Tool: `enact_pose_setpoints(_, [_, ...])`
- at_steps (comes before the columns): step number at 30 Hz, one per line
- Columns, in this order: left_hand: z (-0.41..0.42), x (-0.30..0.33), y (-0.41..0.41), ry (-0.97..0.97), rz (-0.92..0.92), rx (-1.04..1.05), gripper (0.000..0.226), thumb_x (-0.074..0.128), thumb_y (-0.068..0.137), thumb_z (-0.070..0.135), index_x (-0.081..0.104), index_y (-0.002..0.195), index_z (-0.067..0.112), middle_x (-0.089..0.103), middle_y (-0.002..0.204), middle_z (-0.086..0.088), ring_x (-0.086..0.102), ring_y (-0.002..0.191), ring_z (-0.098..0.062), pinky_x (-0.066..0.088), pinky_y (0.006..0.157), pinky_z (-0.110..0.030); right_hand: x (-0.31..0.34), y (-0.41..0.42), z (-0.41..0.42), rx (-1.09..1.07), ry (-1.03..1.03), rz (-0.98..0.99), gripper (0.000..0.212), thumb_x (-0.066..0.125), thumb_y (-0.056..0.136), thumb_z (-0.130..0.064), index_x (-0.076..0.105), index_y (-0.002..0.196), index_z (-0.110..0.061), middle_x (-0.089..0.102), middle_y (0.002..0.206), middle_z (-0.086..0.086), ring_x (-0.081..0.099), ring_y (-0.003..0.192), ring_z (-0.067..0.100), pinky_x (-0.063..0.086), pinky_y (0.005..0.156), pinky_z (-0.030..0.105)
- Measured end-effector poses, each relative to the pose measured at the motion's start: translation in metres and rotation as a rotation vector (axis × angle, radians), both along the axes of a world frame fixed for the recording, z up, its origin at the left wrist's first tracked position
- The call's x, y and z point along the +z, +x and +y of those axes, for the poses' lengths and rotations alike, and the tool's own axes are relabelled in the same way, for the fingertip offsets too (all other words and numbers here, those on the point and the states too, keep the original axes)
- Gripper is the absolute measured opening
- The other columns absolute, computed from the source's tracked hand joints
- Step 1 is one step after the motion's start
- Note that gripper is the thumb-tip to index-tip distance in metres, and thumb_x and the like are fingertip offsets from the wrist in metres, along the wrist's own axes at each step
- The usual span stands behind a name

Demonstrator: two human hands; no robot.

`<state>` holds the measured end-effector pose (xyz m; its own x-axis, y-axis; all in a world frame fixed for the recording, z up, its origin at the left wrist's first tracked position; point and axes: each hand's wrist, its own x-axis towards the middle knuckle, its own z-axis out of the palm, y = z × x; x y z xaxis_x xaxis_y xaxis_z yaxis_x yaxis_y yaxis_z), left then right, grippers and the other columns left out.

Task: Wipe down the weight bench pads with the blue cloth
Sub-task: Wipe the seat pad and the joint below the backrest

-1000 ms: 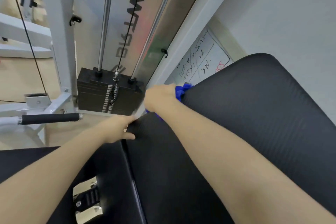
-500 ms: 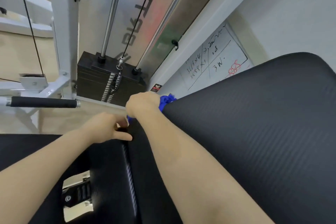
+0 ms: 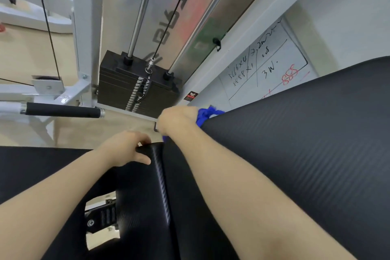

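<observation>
A large black ribbed back pad (image 3: 306, 143) fills the right side of the view. A second black pad, the seat pad (image 3: 135, 186), lies lower left. My right hand (image 3: 177, 119) is closed on the blue cloth (image 3: 205, 115), pressing it against the far left edge of the back pad. The cloth pokes out on both sides of the fist. My left hand (image 3: 126, 148) grips the far corner of the seat pad, fingers curled over its edge.
A black weight stack (image 3: 135, 88) with guide rods and a cable stands just beyond the pads. A white machine frame (image 3: 86, 27) and a black-gripped handle (image 3: 63, 110) are at left. A whiteboard (image 3: 263, 65) leans on the wall. A metal bracket (image 3: 101, 217) shows between the pads.
My right hand with the blue cloth has slid down along the back pad's edge toward its lower corner. My left hand stays on the seat pad corner. The view has tilted and moved closer.
</observation>
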<state>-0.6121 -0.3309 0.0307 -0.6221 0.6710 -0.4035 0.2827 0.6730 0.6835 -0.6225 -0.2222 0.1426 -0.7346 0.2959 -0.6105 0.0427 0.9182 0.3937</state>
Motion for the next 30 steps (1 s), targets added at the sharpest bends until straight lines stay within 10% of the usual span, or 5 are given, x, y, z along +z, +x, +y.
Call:
enact_pose_setpoints(10, [-0.002, 0.013, 0.013, -0.024, 0.01, 0.028, 0.054, 0.067, 0.08, 0.038, 0.051, 0.128, 0.021, 0.058, 0.127, -0.003, 0.054, 0.115, -0.022, 0.045, 0.097, -0.036, 0.037, -0.005, -0.005, -0.016, 0.05, 0.046, 0.022, 0.046, 0.086, -0.021, 0.055, 0.106, -0.018, 0.056, 0.122, 0.006, 0.05, 0.112, 0.029, 0.037, 0.098, 0.046])
enact_pose_setpoints(18, [-0.014, -0.014, 0.028, 0.218, -0.059, 0.325, 0.031, 0.073, 0.077, 0.023, 0.061, 0.103, 0.011, 0.065, 0.094, -0.001, 0.058, 0.087, -0.017, 0.041, 0.074, -0.028, -0.06, 0.016, -0.045, 0.044, -0.036, 0.045, 0.029, 0.046, 0.089, -0.023, 0.059, 0.114, -0.022, 0.059, 0.121, 0.0, 0.05, 0.113, 0.021, 0.031, 0.096, 0.038])
enact_pose_setpoints(21, [-0.026, -0.031, 0.027, 0.295, -0.215, 0.362, 0.035, 0.076, 0.074, 0.018, 0.06, 0.106, 0.02, 0.066, 0.109, 0.0, 0.061, 0.104, -0.017, 0.048, 0.089, -0.031, -0.065, 0.013, -0.042, 0.084, -0.056, 0.006, 0.031, 0.046, 0.089, -0.021, 0.059, 0.117, -0.022, 0.057, 0.125, 0.0, 0.049, 0.116, 0.022, 0.031, 0.099, 0.038])
enact_pose_setpoints(26, [-0.021, -0.029, 0.016, 0.036, -0.244, 0.241, 0.07, 0.074, 0.077, 0.032, 0.041, 0.136, 0.014, 0.049, 0.138, -0.005, 0.048, 0.124, -0.023, 0.04, 0.102, -0.034, -0.02, -0.005, -0.032, 0.174, 0.033, -0.02, 0.034, 0.045, 0.088, -0.019, 0.054, 0.121, -0.019, 0.055, 0.123, 0.003, 0.049, 0.114, 0.025, 0.031, 0.091, 0.039])
enact_pose_setpoints(30, [-0.026, -0.045, 0.014, -0.106, -0.304, 0.272, 0.069, 0.071, 0.071, 0.051, 0.052, 0.122, 0.009, 0.06, 0.123, -0.009, 0.057, 0.109, -0.025, 0.046, 0.093, -0.035, -0.06, 0.02, -0.044, 0.133, -0.033, 0.055, 0.031, 0.047, 0.087, -0.019, 0.06, 0.116, -0.021, 0.058, 0.123, 0.001, 0.048, 0.115, 0.027, 0.027, 0.098, 0.041])
